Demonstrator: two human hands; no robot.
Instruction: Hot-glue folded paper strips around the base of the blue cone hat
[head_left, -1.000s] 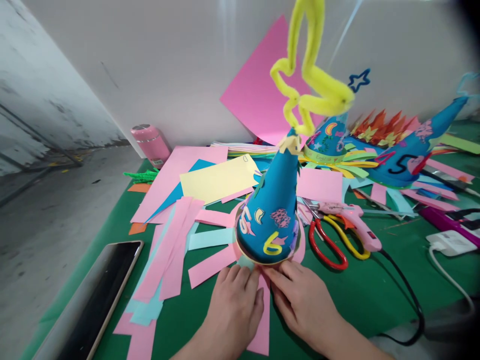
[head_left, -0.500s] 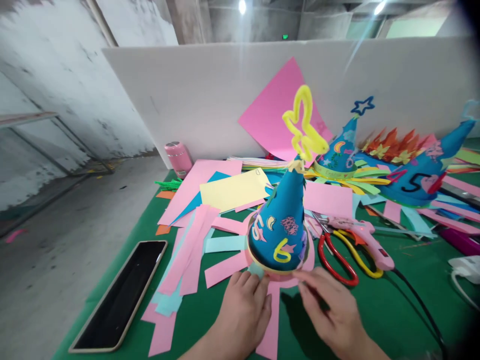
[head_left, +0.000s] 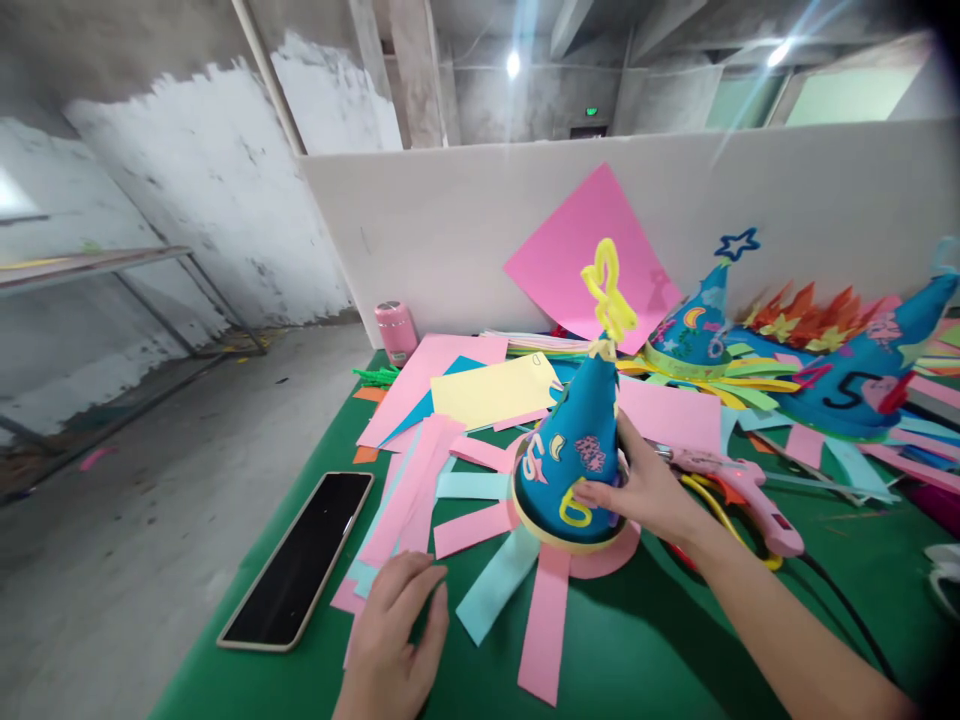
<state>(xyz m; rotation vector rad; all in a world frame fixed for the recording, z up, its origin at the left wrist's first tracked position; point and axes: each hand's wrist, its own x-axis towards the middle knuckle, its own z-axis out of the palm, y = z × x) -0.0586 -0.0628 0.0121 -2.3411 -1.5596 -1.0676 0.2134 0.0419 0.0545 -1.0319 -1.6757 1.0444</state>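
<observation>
A blue paper cone hat point(head_left: 574, 430) stands in the middle of the green table, with paper stickers, a yellow numeral and a bent yellow pipe cleaner point(head_left: 611, 290) at its tip. My right hand point(head_left: 645, 485) is closed around the hat's right side, thumb in front over the numeral, the other fingers partly hidden behind. Pink and light blue strips fan out from under its rim, among them a light blue strip point(head_left: 499, 585) at the front left. Left of it, my left hand point(head_left: 401, 625) hovers by loose pink strips point(head_left: 409, 490), fingers loosely curled, thumb apart, holding nothing.
A phone point(head_left: 300, 560) lies at the table's left edge. Right of the hat are a pink glue gun point(head_left: 739, 490) with its cord and scissors point(head_left: 716, 510), partly hidden. Two more blue cone hats, one of them here point(head_left: 694, 325), and a pink bottle point(head_left: 396, 332) stand farther back.
My right hand has moved from the hat's front rim up to its right side and grips it. My left hand has pulled back left from the rim. A light blue strip now shows fully.
</observation>
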